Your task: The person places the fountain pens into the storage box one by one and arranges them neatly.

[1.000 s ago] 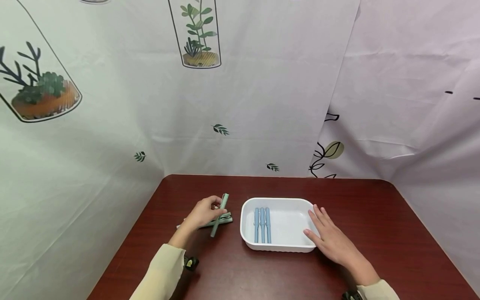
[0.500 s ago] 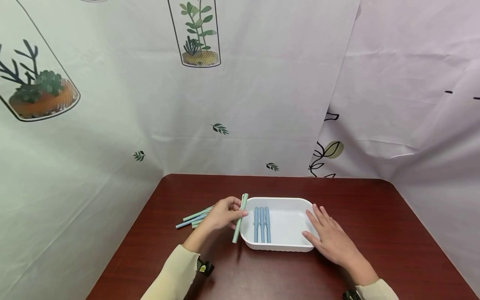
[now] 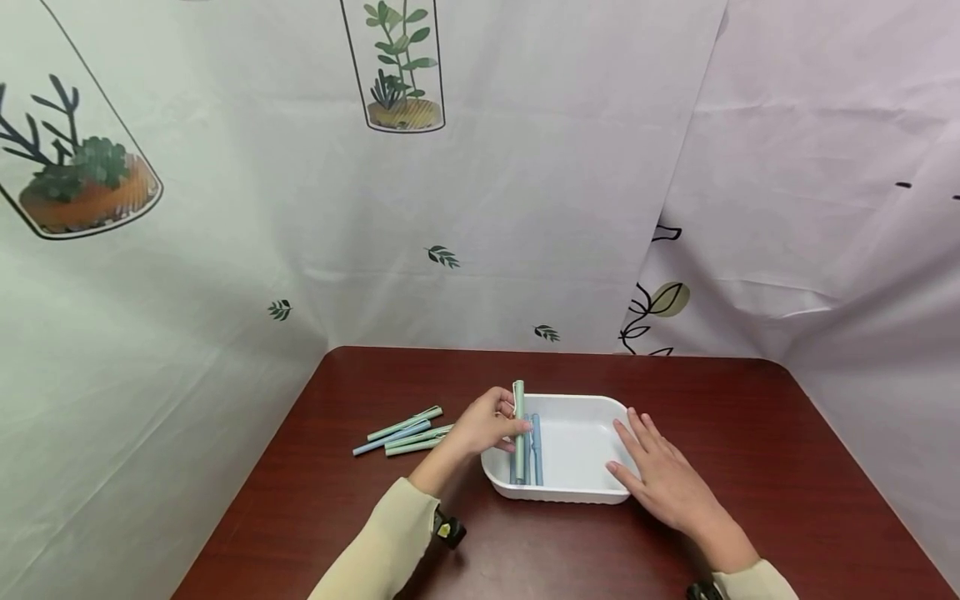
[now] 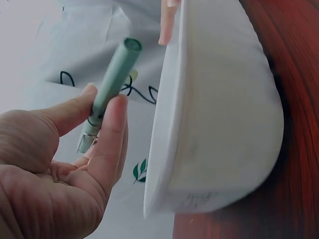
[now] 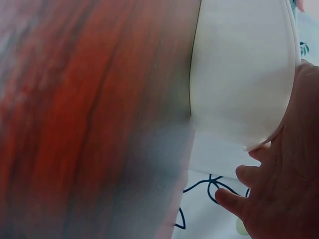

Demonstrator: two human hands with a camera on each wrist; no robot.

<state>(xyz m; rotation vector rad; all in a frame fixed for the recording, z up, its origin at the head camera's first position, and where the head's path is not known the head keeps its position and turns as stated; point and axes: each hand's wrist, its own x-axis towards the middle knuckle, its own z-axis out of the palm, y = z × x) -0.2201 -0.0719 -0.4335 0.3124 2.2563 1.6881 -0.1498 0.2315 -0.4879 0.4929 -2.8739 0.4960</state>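
Note:
A green pen (image 3: 519, 433) with a clip is pinched between the thumb and fingers of my left hand (image 3: 483, 427), over the left part of a white tray (image 3: 555, 495). The left wrist view shows the same green pen (image 4: 112, 82) held above the level of the tray's rim (image 4: 172, 124). Blue pens (image 3: 537, 450) lie side by side inside the tray, partly covered by the held pen. At the tray's right end, my right hand (image 3: 667, 475) rests on the rim with its fingers spread and straight.
Left of the tray, several green and blue pens (image 3: 405, 429) lie in a loose pile on the dark red wooden table (image 3: 570, 550). A printed white cloth (image 3: 480, 183) hangs behind the table and along its sides.
My left hand has carried the green pen rightward from the pile to above the tray, turning it more in line with the blue pens. My right hand has stayed at the tray's right rim.

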